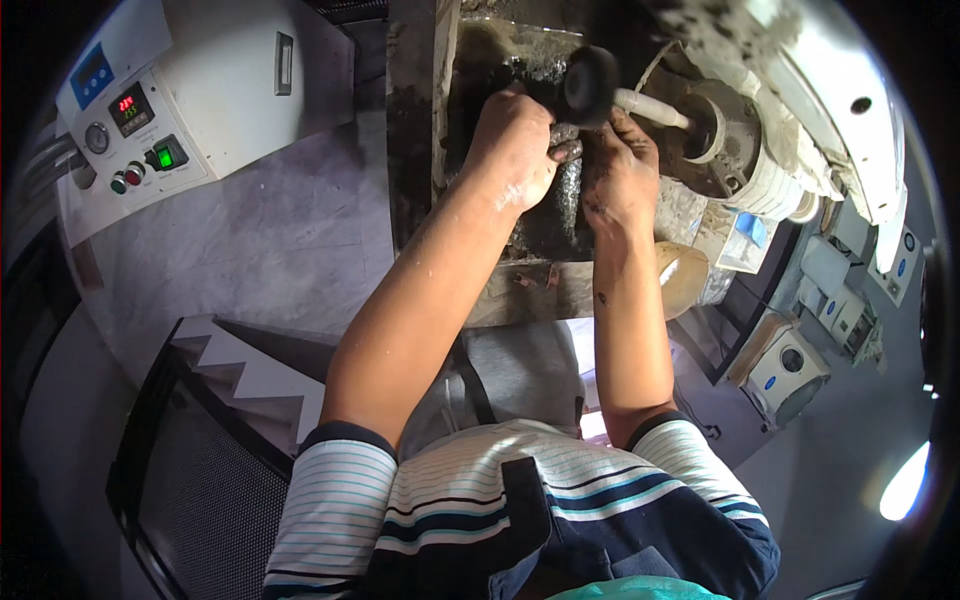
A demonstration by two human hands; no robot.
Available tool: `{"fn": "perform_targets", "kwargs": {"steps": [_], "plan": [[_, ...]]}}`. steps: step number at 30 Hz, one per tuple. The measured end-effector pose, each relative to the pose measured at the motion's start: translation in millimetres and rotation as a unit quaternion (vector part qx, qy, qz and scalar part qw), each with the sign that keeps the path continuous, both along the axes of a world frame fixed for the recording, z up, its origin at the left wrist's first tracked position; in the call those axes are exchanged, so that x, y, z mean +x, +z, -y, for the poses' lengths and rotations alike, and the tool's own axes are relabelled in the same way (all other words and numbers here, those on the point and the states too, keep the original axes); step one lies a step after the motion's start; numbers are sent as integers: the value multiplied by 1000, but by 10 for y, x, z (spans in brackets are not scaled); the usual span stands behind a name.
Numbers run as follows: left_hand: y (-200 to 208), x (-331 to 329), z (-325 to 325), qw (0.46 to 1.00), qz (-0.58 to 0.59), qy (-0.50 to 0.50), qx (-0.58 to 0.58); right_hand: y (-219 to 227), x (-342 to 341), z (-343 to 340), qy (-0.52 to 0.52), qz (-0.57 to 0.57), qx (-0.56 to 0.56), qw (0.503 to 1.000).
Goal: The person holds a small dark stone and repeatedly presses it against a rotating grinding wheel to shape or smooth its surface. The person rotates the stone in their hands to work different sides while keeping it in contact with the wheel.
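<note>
My left hand (510, 140) is closed in a fist over the wet, dark basin (442, 110); what it holds, if anything, is hidden. Its fingertips are smeared with dark grime. Beside it, my right hand (622, 180) has blackened fingers curled around the lower edge of a round black disc (592, 85). The disc stands at the end of a pale tapered spindle (650, 105), which comes out of a grimy round housing (725, 140) on the right. Between my wrists runs a glistening, wet streak (570, 195).
At the far left stands a white control cabinet (240, 100) with lit displays and buttons. A pale machine cover (820, 90) overhangs the right side. Boxy white devices (785, 370) sit lower right. A black mesh panel (200, 480) and a white zigzag-edged piece (250, 375) are lower left.
</note>
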State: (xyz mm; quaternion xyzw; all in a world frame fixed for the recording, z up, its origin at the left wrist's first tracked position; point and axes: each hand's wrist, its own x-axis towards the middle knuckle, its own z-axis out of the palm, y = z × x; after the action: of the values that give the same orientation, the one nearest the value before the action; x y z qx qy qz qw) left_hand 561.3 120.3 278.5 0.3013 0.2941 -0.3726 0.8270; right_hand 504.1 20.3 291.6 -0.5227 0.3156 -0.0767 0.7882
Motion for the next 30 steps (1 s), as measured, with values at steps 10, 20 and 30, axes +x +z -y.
{"fn": "perform_targets", "kwargs": {"steps": [10, 20, 30], "plan": [[-94, -169, -29, 997, 37, -17, -65, 17, -119, 6, -15, -4, -21, 1000], [34, -68, 32, 998, 40, -27, 26, 13, -3, -14, -21, -6, -2, 1000], [143, -49, -20, 993, 117, -1, -15, 8, -32, -30, -25, -22, -17, 999]]}}
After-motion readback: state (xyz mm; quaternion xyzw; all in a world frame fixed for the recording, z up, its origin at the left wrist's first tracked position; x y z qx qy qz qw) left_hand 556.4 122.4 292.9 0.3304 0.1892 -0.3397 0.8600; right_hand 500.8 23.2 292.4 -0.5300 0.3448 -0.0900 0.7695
